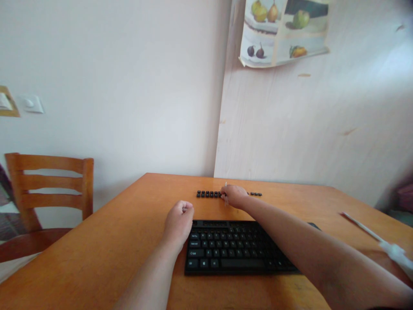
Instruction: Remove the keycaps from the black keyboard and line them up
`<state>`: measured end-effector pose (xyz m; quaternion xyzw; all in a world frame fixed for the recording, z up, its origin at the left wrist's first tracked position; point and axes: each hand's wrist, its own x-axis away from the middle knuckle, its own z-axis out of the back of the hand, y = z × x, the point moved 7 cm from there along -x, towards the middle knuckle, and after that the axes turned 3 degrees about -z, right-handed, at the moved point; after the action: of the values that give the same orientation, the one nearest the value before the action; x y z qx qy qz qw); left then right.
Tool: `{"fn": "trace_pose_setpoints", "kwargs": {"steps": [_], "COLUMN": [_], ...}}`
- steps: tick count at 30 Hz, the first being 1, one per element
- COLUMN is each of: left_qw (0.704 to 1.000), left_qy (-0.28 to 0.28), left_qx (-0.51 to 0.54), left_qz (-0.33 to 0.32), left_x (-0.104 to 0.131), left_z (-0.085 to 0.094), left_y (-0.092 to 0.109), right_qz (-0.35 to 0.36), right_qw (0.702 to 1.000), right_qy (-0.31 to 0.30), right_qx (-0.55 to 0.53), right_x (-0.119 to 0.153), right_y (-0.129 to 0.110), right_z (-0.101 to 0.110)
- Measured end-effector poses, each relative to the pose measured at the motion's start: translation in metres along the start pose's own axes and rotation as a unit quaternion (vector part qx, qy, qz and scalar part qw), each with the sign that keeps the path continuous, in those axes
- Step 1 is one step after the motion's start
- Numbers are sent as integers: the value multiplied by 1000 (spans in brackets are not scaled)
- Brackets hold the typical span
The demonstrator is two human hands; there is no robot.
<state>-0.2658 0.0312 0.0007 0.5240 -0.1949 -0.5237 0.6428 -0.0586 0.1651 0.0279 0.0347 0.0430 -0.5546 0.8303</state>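
A black keyboard (232, 253) lies on the wooden table, its top row of keys gone in part. Behind it, small black keycaps (207, 194) stand in two neat rows, and a few more keycaps (256, 194) show to the right of my right hand (235, 196). That hand reaches across the keyboard and pinches a thin, pale, wire-like tool (226, 200) right at the keycap rows, hiding some of them. My left hand (180, 221) is closed in a loose fist by the keyboard's upper left corner; whatever is inside it is hidden.
A white stick-like item (364, 226) with a pale wrapped end lies on the table (135, 241) at right. A wooden chair (53, 181) stands at left. Behind the table, a wall and a board carry a fruit picture (277, 28).
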Motion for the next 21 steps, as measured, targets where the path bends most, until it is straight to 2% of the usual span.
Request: {"fn": "trace_pose_setpoints", "kwargs": {"steps": [13, 18, 21], "left_qw": [1000, 1000, 1000], "left_qy": [-1, 0, -1], "left_qx": [6, 7, 3], "left_qz": [-3, -3, 3], "left_x": [0, -1, -1], "left_z": [0, 0, 0], "left_y": [-1, -1, -2], "right_qz": [-5, -8, -12], "right_qw": [1000, 1000, 997], "right_qy": [1, 8, 45], "right_qx": [-12, -29, -69], "right_x": [2, 8, 14], "right_y": [0, 0, 4], "right_z": [2, 10, 22]}}
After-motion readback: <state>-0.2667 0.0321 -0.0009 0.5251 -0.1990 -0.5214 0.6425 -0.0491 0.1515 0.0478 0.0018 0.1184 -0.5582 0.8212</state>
